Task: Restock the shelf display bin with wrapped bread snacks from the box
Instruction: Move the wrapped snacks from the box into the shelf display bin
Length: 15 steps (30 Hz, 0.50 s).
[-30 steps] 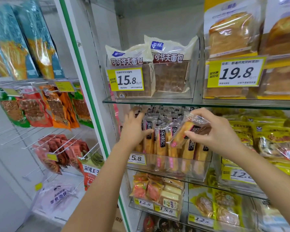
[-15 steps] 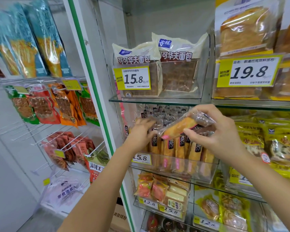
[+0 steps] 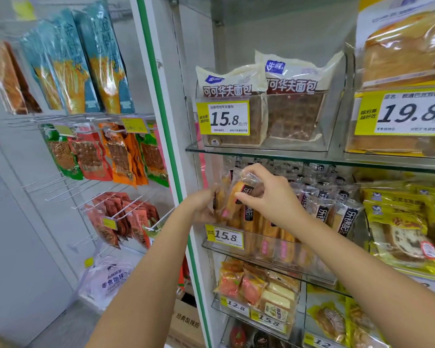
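- Pinching one snack between thumb and forefinger, the right hand holds it over the left front part of the bin. Its other fingers are curled behind the wrapper.
- The snack's long axis runs near upright but leaning: pink end down and to the left, crimped clear end up and to the right, black label facing out.
- The left hand is blurred against the packs at the bin's left end. Whether its fingers grip or only press, I cannot tell.
- The bin sits on the middle shelf, with its left end near the green-edged post. Its clear front wall is low and carries one tag reading 15.8.
- The packs stand upright in rows, their tops close below the glass shelf, so the gap overhead is narrow. The way in is from the front, over the low wall.
- Count: two hands, one snack held, two waffle bags on the shelf above. The packs overlap too much to count.
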Each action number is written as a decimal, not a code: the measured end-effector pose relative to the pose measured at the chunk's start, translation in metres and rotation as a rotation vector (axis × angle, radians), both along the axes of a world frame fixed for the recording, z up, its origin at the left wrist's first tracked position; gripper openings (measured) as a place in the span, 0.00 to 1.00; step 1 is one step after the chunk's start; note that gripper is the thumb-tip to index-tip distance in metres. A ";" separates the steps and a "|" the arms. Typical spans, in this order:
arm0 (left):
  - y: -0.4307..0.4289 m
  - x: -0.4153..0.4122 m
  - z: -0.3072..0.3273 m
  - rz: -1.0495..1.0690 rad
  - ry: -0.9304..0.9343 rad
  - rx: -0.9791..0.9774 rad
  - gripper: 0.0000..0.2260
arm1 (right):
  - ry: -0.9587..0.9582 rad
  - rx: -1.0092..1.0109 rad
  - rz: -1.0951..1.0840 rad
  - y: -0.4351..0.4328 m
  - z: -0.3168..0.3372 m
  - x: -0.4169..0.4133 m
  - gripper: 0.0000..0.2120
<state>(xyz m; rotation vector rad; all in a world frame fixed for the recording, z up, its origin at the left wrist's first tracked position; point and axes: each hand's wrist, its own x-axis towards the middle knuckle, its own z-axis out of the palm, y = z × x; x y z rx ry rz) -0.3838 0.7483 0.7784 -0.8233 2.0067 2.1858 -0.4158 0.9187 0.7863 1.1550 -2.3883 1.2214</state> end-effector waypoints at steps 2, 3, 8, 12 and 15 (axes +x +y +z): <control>-0.006 -0.009 -0.004 -0.029 -0.029 0.085 0.20 | -0.024 0.037 -0.029 -0.002 -0.001 -0.006 0.17; -0.008 -0.012 -0.003 -0.038 -0.049 0.035 0.18 | -0.043 0.047 -0.031 -0.002 -0.002 -0.007 0.16; -0.012 -0.022 -0.013 -0.139 -0.180 -0.808 0.08 | -0.070 0.022 -0.066 0.014 -0.004 -0.011 0.14; -0.012 -0.033 -0.006 -0.083 0.054 -1.289 0.29 | -0.078 0.009 -0.065 0.022 -0.005 -0.019 0.15; -0.015 -0.041 0.002 -0.242 0.098 -1.348 0.30 | -0.080 0.017 -0.048 0.022 -0.005 -0.021 0.16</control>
